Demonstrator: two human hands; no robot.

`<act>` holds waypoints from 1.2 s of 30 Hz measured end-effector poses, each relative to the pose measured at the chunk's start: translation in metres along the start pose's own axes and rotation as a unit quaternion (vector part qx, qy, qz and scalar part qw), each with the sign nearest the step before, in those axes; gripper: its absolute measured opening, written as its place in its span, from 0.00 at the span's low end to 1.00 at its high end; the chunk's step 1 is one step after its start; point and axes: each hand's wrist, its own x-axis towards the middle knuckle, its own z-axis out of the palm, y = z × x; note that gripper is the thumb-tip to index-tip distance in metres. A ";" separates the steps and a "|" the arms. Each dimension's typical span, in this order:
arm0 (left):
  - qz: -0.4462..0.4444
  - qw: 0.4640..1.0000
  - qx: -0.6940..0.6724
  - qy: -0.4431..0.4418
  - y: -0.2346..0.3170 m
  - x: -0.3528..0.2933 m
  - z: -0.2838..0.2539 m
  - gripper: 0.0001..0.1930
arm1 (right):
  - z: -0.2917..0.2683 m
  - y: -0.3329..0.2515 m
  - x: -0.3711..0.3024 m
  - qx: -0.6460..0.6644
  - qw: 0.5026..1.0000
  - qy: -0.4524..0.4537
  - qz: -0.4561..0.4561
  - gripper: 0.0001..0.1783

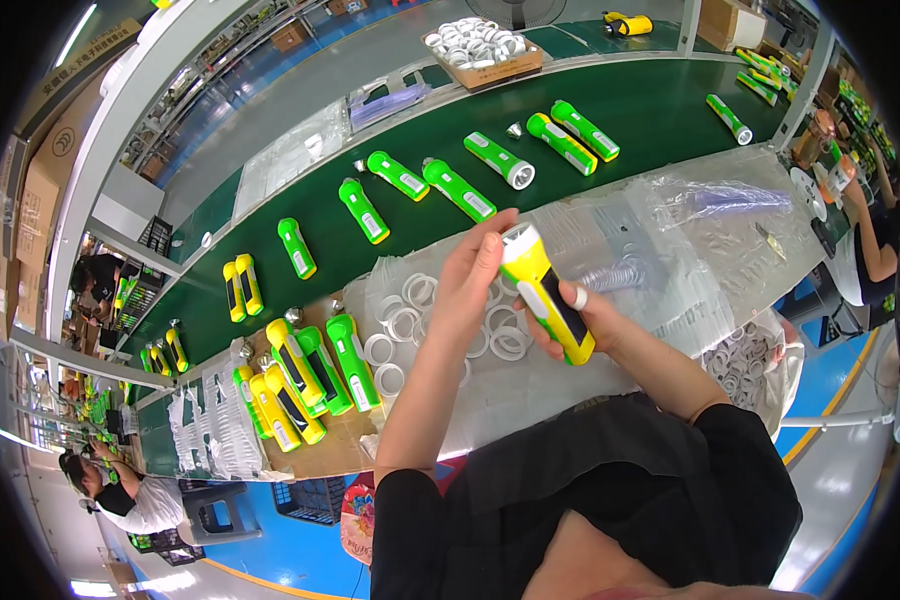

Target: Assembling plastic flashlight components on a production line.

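A yellow and green flashlight [548,292] with a dark side panel is held up over the bench, its white-rimmed head tilted up to the left. My right hand [600,322] is wrapped around its body, a white band on the thumb. At the head end, my left hand [473,272] has its fingers closed about the white rim [519,236]. Loose white rings [508,343] lie on the plastic-covered bench beneath. To the left, several green and yellow flashlight bodies [348,362] lie side by side, with small silvery reflectors [293,315] at some of their ends.
Beyond the bench runs a green conveyor belt [660,110] carrying spaced-out flashlights [498,160]. A cardboard box of white rings [490,72] stands past it. At right are a bag of rings [738,372] and clear plastic film [735,200]. Other people work at both sides.
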 end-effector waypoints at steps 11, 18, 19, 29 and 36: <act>-0.029 0.981 -0.147 -0.123 -0.015 -0.006 0.002 0.31 | 0.030 0.004 0.001 -0.469 0.851 0.227 -0.071 0.22; -0.052 0.956 -0.226 -0.178 -0.011 -0.013 0.003 0.21 | 0.039 -0.003 -0.006 -0.158 0.976 0.126 0.079 0.25; -0.053 0.956 -0.226 -0.179 -0.009 -0.018 0.007 0.21 | 0.040 -0.003 -0.007 -0.172 0.974 0.122 0.077 0.24; 0.077 0.996 0.008 -0.053 0.007 -0.044 0.032 0.15 | 0.022 0.045 0.007 -0.460 0.816 0.189 -0.295 0.25; 0.138 0.980 0.088 0.110 -0.010 -0.046 0.052 0.14 | 0.007 0.057 0.010 -0.560 0.732 0.307 -0.236 0.35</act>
